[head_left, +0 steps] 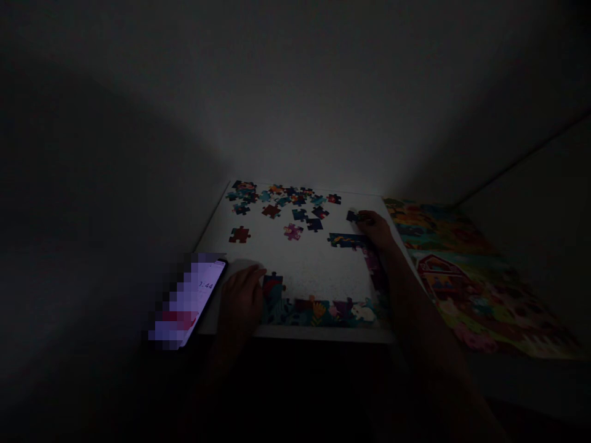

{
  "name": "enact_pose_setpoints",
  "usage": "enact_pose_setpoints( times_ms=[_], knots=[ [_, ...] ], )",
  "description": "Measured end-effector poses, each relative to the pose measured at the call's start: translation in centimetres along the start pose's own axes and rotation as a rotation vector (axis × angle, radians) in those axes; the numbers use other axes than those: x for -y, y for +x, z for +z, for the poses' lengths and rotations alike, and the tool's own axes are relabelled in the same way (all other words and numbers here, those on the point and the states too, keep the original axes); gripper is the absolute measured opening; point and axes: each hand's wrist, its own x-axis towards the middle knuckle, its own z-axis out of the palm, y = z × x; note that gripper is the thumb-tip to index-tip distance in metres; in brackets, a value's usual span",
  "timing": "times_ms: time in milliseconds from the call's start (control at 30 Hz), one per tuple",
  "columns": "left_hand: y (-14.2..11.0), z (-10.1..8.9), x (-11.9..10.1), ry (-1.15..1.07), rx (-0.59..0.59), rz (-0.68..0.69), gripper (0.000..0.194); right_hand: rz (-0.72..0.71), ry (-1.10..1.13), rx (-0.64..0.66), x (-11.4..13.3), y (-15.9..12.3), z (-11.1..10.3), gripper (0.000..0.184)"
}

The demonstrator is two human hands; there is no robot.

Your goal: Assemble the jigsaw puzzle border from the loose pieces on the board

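The scene is very dark. A white board carries a jigsaw. A joined strip of pieces runs along its near edge and up its right side. My left hand lies on the board's near left corner, fingers curled against the end of that strip. My right hand reaches to the right side of the board and pinches a dark puzzle piece. A short joined row of pieces lies just under that hand.
Several loose pieces are scattered along the board's far edge. A lit phone lies left of the board. A colourful picture sheet lies to the right. A wall stands behind.
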Motion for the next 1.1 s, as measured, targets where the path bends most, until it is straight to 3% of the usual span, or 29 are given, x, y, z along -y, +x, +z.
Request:
enact_pose_setpoints(
  times_ms=[300,533,800,1100],
  knots=[
    [0.1,0.4,0.7,0.060,-0.006,0.053,0.038,0.096,-0.040,0.040,2.5,-0.6,-1.0,0.042],
    [0.1,0.3,0.4,0.048,-0.014,0.058,0.035,0.069,-0.169,0.051,4.4,-0.8,-0.6,0.040],
    [0.0,0.3,0.6,0.115,0.010,0.103,0.036,0.032,-0.159,0.051,4.5,-0.8,-0.3,0.037],
    [-0.1,0.6,0.6,0.154,-0.001,0.129,0.034,0.096,-0.207,0.062,5.2,-0.5,-0.4,0.037]
  ],
)
